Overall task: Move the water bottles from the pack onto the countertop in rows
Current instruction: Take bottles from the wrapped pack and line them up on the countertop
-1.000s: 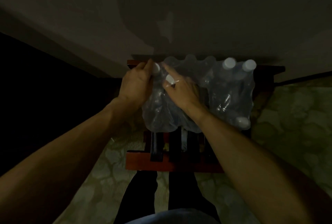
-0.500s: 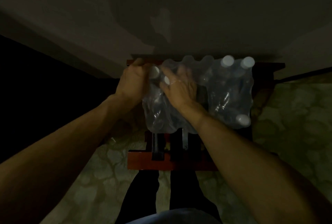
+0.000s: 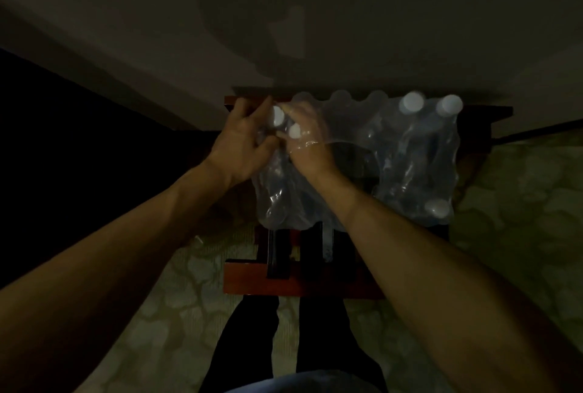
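Observation:
A shrink-wrapped pack of water bottles [image 3: 410, 159] lies on a dark red wooden rack [image 3: 303, 282] against the wall. White caps show at its far right [image 3: 411, 102] and near right [image 3: 437, 207]. Both hands work at the pack's far left corner. My left hand [image 3: 243, 146] pinches the plastic wrap beside a white-capped bottle [image 3: 277, 115]. My right hand [image 3: 310, 153] has slipped under the clear film, which covers its knuckles. Its fingers curl by a second capped bottle [image 3: 295, 131]. The fingertips are blurred and partly hidden. No countertop is in view.
The room is very dim. A plain wall [image 3: 315, 30] rises right behind the rack. Patterned carpet [image 3: 520, 203] lies around it. A dark area [image 3: 63, 140] fills the left side. My legs in dark trousers [image 3: 252, 329] stand just in front of the rack.
Both hands have shifted slightly toward the pack's far left corner. My right hand has pushed deeper under the film, and the two caps between the hands stand out more.

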`<action>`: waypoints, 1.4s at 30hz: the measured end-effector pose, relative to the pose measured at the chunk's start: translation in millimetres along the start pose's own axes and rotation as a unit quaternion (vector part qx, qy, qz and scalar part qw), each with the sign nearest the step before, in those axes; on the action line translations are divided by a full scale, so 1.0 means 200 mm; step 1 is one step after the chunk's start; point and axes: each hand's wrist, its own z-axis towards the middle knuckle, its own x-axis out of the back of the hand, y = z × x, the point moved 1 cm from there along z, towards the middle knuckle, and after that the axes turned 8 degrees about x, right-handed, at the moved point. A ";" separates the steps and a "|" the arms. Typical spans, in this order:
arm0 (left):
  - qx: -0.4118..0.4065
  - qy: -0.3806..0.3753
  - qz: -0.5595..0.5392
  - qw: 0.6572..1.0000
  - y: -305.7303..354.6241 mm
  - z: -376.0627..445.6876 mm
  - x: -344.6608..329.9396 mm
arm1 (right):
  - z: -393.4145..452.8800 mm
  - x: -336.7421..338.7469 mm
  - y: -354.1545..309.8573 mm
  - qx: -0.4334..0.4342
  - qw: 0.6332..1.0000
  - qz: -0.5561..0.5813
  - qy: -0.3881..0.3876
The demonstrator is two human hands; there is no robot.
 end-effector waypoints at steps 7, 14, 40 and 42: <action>-0.040 -0.008 0.089 0.995 0.00 0.03 0.06 | -0.03 -0.03 0.04 0.016 0.996 -0.076 0.035; -0.074 0.029 0.020 0.997 0.02 0.00 0.06 | -0.06 0.02 0.04 0.062 0.985 -0.162 -0.005; 0.117 0.056 0.062 0.990 0.04 0.08 0.00 | -0.44 0.49 -0.20 0.036 0.937 -0.330 -0.113; 0.128 0.028 0.085 0.988 0.09 0.04 0.02 | -0.46 0.58 -0.31 0.044 0.944 -0.312 -0.096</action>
